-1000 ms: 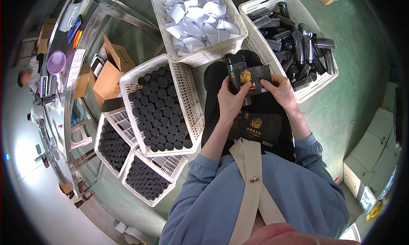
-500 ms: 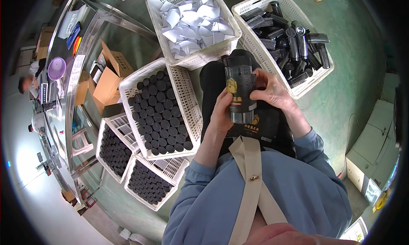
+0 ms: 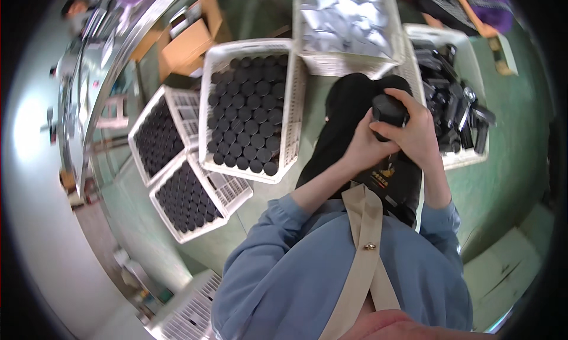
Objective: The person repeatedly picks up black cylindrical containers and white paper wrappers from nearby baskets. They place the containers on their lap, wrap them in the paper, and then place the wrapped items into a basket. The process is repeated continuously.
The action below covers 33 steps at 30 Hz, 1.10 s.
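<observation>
A dark cylindrical jar [image 3: 387, 110] is held over my lap, its round black end turned up toward the view. My left hand [image 3: 368, 143] is closed around its left and near side. On the far and right side, my right hand [image 3: 421, 127] grips it with thumb and fingers. The jar's side is mostly hidden by the hands. Below them, a black label sheet with gold print [image 3: 384, 177] lies on my black-clad lap. The nearest container on the left is a white crate [image 3: 293, 133] packed with upright black-topped jars [image 3: 251, 112].
Ahead, a white crate [image 3: 349, 65] holds loose curved white sheets [image 3: 343, 20]. At right, another crate [image 3: 482, 144] holds dark jars lying jumbled [image 3: 455, 97]. Two jar-filled crates [image 3: 160, 133] stand left, near a cardboard box [image 3: 186, 47]. Another person [image 3: 467, 8] is at top right.
The jar has tipped so its round end faces up, its printed side no longer showing. My right hand has moved over its far side. The view has swung, shifting the crates.
</observation>
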Each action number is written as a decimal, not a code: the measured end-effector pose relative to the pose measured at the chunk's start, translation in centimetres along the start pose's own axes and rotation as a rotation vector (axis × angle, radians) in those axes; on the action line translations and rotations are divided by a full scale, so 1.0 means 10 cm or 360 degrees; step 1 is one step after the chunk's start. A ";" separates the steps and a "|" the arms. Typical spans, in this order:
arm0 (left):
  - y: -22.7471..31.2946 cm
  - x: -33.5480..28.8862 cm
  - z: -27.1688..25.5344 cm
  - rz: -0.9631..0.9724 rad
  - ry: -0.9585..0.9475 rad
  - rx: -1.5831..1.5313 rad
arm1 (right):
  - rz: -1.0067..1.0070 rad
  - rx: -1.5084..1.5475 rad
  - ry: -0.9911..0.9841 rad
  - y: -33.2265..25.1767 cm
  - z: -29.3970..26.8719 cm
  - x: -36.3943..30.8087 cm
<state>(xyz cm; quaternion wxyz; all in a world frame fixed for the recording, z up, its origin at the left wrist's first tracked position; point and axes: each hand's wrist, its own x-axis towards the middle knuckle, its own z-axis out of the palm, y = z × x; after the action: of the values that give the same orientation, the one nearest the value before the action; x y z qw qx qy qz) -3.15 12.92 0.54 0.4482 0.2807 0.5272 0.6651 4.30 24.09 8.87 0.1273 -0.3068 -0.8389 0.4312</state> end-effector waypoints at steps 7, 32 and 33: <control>0.24 0.23 -0.36 0.0720 0.0811 0.0216 | -0.0466 -0.0060 0.0072 -0.27 0.29 0.11; -1.33 1.50 -3.62 -0.0050 0.0839 0.1887 | 0.1077 -0.0533 0.0035 3.86 -0.93 -0.31; -1.35 1.53 -3.60 -0.0103 0.0788 0.1858 | 0.1064 -0.0561 0.0130 3.92 -0.92 -0.34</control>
<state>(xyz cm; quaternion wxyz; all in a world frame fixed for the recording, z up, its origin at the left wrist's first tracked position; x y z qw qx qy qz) -36.35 10.96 -24.13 0.1059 0.3006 0.8993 0.2996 27.25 45.17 -16.87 -0.0418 -0.5977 -0.7481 0.2853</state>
